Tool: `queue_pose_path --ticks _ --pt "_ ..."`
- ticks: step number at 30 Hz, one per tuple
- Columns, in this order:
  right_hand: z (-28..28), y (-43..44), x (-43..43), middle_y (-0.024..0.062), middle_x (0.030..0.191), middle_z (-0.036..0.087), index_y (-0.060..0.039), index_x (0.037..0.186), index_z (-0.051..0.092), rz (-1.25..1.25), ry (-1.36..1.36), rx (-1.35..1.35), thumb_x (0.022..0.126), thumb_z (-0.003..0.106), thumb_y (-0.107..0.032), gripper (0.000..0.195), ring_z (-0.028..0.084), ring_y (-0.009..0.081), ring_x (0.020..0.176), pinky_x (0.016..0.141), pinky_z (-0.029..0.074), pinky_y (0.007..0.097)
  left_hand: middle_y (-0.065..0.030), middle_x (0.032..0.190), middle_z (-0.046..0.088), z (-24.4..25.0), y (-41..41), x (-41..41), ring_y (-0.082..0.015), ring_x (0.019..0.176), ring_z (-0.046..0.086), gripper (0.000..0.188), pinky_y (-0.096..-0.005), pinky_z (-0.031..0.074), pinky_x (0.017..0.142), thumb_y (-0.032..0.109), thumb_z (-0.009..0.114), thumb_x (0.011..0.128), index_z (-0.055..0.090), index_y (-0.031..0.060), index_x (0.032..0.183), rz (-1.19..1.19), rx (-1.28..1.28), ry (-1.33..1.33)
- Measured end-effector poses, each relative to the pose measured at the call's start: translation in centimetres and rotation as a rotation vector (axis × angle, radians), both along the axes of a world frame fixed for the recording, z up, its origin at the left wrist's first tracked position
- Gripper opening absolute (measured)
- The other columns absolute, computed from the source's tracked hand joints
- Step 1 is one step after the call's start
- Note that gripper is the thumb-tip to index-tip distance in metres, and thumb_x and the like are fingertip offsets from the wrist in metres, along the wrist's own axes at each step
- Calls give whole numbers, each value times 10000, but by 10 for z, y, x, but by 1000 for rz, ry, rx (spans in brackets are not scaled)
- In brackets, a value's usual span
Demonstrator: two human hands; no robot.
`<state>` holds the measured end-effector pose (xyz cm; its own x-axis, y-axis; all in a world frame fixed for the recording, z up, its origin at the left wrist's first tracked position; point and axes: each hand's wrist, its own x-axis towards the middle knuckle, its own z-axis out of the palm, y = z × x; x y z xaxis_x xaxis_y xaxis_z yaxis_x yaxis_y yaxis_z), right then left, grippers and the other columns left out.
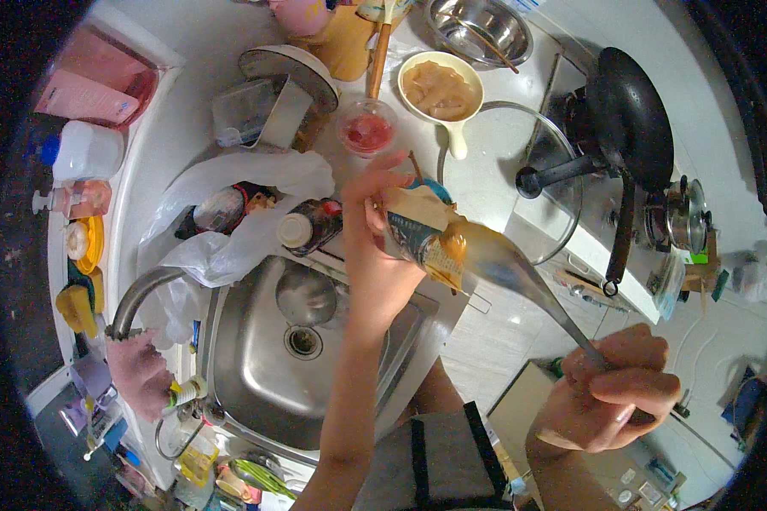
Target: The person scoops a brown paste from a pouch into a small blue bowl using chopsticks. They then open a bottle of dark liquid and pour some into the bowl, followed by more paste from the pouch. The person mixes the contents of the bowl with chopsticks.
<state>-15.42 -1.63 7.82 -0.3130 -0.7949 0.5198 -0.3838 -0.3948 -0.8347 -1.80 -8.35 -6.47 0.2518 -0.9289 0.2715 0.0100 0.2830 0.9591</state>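
Observation:
My left hand (378, 236) is wrapped around a torn, printed packet (415, 233) that bears writing. Thick brown paste (450, 244) shows at the packet's opening. My right hand (613, 389) grips the handle of a metal spoon (537, 281), and the spoon's bowl reaches to the packet's mouth by the paste. Behind the packet a small blue dish (436, 189) is mostly hidden. Beyond my left hand stands a clear plastic cup (367, 128) with red contents. To its right, a cream-coloured handled pan (441, 92) holds pale brown pieces in liquid.
A stainless-steel sink (262, 377) lies below my left forearm, with a metal bowl (305, 294) in it. On the right are a black wok (636, 121) and a glass lid (518, 211). A dark, white-capped bottle (310, 227) and a plastic bag (230, 179) sit left of my left hand.

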Motion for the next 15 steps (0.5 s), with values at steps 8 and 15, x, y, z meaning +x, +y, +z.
queue_pose_path --ticks 8,15 --pt "-15 -31 -7 145 856 630 -9 957 579 322 421 216 924 503 -29 85 588 280 790 719 485 361 -124 1212 501 18 2 -4 -260 1159 535 803 -341 445 979 -30 881 541 488 69 1234 -7 66 -78" --pt "-26 -40 -21 103 815 544 -30 871 519 262 192 254 1039 375 -234 301 496 199 793 738 405 322 -125 1216 483 43 3 6 -281 1142 524 895 -352 431 986 52 914 524 456 70 1292 -63 13 -206"
